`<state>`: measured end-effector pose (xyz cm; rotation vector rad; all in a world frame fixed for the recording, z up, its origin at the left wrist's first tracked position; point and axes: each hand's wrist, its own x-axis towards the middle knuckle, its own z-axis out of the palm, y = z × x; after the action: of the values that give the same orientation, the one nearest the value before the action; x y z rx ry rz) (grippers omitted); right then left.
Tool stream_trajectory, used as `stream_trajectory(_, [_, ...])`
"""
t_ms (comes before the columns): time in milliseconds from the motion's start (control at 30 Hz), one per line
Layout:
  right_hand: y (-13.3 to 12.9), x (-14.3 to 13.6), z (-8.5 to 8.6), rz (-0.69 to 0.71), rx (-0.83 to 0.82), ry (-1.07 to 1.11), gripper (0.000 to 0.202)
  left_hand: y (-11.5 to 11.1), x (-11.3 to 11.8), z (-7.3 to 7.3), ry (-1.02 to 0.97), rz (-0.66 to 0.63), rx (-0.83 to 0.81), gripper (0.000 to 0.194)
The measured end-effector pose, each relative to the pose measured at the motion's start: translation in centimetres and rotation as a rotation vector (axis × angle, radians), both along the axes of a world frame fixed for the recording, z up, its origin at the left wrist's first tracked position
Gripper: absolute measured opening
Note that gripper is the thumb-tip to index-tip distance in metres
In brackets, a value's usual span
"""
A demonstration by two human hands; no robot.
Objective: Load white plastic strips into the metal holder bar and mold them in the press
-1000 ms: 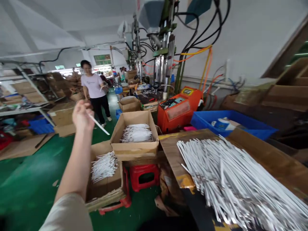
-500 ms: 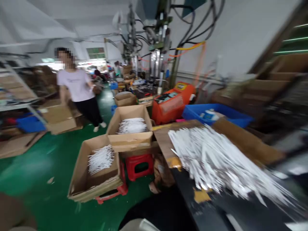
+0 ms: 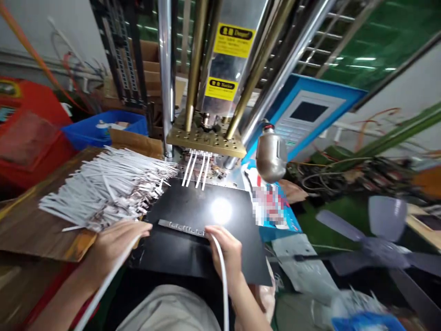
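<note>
A slotted metal bar (image 3: 182,227) lies on the black work plate (image 3: 165,255) in front of me. My right hand (image 3: 227,253) is at the bar's right end, thumb and finger pinched on a white strip (image 3: 223,280) that curves down towards me. To the left of the bar is my left hand (image 3: 115,241), slightly blurred, its fingers together on another white strip (image 3: 106,280) running to the lower left. Beyond it lies a pile of white strips (image 3: 99,184). Several white strips (image 3: 196,170) stick out beneath the press's brass-coloured plate (image 3: 206,140).
Steel columns (image 3: 167,69) flank the press. To its right are a blue control panel (image 3: 310,110), a hanging metal lamp (image 3: 271,154) and a fan (image 3: 386,248). A blue bin (image 3: 106,128) and an orange machine (image 3: 31,124) stand at the left.
My view has swung right, from the aisle with the cardboard boxes and a walking person to the press. Both my hands are now in sight, each with a white strip.
</note>
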<state>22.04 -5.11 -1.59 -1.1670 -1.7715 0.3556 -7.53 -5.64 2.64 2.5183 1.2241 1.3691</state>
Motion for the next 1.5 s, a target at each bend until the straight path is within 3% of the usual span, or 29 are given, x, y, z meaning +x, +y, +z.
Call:
stream_trajectory(100, [-0.3,-2.2,-0.4,0.001,0.011,-0.017,0.020,2.8,4.1,-2.6,0.072,-0.184,-0.080,0.020])
stream_trajectory(200, [-0.3,-3.2,-1.0,-0.036,0.017,-0.096,0.024,4.4,6.7,-4.3,0.016,-0.219,-0.157,0.014])
stream_trajectory(267, [-0.2,-3.5,-1.3,-0.062,0.017,-0.135,0.025,4.8,7.2,-4.8,0.012,-0.226,-0.218,0.015])
stream_trajectory(467, [0.1,-3.9,-1.1,-0.050,0.006,-0.235,0.021,4.4,6.5,-4.3,0.084,-0.195,-0.237,0.019])
stream_trajectory(733, [1.6,-2.8,-0.2,0.074,0.001,-0.411,0.027,4.4,7.5,-4.2,0.104,-0.143,-0.250,0.017])
stream_trajectory(933, [2.3,-2.9,-1.3,0.084,0.073,-0.501,0.030,4.3,7.7,-4.4,0.123,-0.117,-0.271,0.018])
stream_trajectory(1033, [3.0,-1.9,-0.9,0.174,-0.014,-0.479,0.028,4.2,7.4,-3.9,0.141,-0.138,-0.334,0.018])
stream_trajectory(1133, [5.6,-1.0,1.5,0.455,-0.298,-0.492,0.029,4.9,5.8,-2.4,0.264,-0.198,-0.358,0.016])
stream_trajectory(1200, [8.5,-1.7,3.5,0.524,-0.464,-0.556,0.030,6.1,3.9,-1.1,0.374,-0.124,-0.272,0.021])
stream_trajectory(1267, [11.6,-3.8,4.7,0.438,-0.496,-0.654,0.022,7.7,2.1,0.3,0.521,0.049,-0.163,0.027])
stream_trajectory(1367, [15.9,-8.5,5.0,0.309,-0.452,-0.783,0.014,10.1,0.2,2.0,0.781,0.266,-0.136,0.021])
stream_trajectory(1500, [18.5,-12.5,4.4,0.265,-0.408,-0.877,0.017,11.8,-0.9,2.3,0.873,0.274,-0.180,0.016])
